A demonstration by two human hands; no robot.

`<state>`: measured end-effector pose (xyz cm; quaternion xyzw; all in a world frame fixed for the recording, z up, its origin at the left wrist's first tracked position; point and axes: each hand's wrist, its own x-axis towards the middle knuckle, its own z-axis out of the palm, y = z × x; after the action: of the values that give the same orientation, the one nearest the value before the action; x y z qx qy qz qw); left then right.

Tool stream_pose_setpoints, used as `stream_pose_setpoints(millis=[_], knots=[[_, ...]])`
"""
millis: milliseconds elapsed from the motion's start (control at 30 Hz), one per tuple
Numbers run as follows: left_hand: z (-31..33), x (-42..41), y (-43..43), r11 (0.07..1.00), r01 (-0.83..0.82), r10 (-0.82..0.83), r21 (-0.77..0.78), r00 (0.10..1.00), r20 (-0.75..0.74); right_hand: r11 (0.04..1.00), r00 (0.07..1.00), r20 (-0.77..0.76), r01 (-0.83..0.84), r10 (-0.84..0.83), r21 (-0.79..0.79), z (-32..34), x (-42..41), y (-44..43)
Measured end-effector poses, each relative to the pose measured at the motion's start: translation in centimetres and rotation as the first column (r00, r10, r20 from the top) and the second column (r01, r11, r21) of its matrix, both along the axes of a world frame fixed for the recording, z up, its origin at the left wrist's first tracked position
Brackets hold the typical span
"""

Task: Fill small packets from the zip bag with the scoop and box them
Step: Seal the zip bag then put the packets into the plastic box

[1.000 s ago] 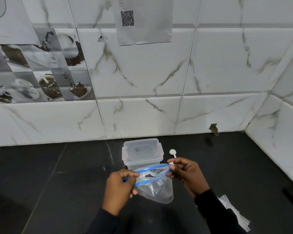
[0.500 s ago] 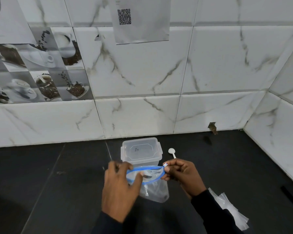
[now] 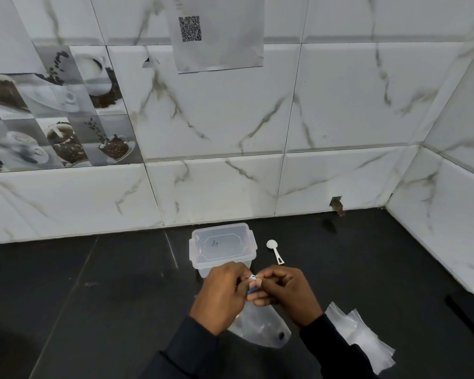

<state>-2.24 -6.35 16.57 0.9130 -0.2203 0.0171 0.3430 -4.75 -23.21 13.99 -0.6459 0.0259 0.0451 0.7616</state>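
Left grip (image 3: pixel 221 295), right grip (image 3: pixel 292 294) pinch zip bag (image 3: pixel 260 328) top; bag contents unclear; lidded box (image 3: pixel 221 246) behind, scoop (image 3: pixel 274 250) beside.

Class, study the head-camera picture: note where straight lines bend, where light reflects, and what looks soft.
All head view: tile joints on the wall bow and lean toward the edges, a wide-angle effect; the dark counter shows a faint sheen left of the box; the left hand and right hand on the zip bag look slightly soft.

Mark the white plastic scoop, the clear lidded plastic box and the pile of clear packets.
White plastic scoop (image 3: pixel 275 252): head view, handle.
Clear lidded plastic box (image 3: pixel 222 246): head view, lid.
Pile of clear packets (image 3: pixel 364 337): head view, top packet.
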Motion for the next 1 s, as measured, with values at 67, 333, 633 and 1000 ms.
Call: stream_pose_setpoints(millis=[67, 333, 633, 1000], knots=[[-0.3, -0.1, -0.2, 0.995, 0.041, -0.045, 0.088, 0.998, 0.051, 0.998, 1.0, 0.01, 0.0, 0.001, -0.056, -0.2, 0.0, 0.0], [0.7, 0.2, 0.0, 0.961, 0.141, -0.171, 0.24, 0.979, 0.109, 0.926, 0.965, 0.222, 0.204, -0.136, -0.317, -1.0, 0.0, 1.2], [1.7, 0.3, 2.0, 0.929, 0.236, -0.282, 0.284, 0.95, 0.132, 0.936, 0.936, 0.273, 0.282, -0.22, -0.211, -0.9, -0.9, 2.7], [2.6, 0.5, 5.9, 0.924, 0.247, -0.281, 0.292, 0.956, 0.083, 0.906, 0.889, 0.18, 0.423, -0.42, 0.026, -0.2, -0.3, 0.4]])
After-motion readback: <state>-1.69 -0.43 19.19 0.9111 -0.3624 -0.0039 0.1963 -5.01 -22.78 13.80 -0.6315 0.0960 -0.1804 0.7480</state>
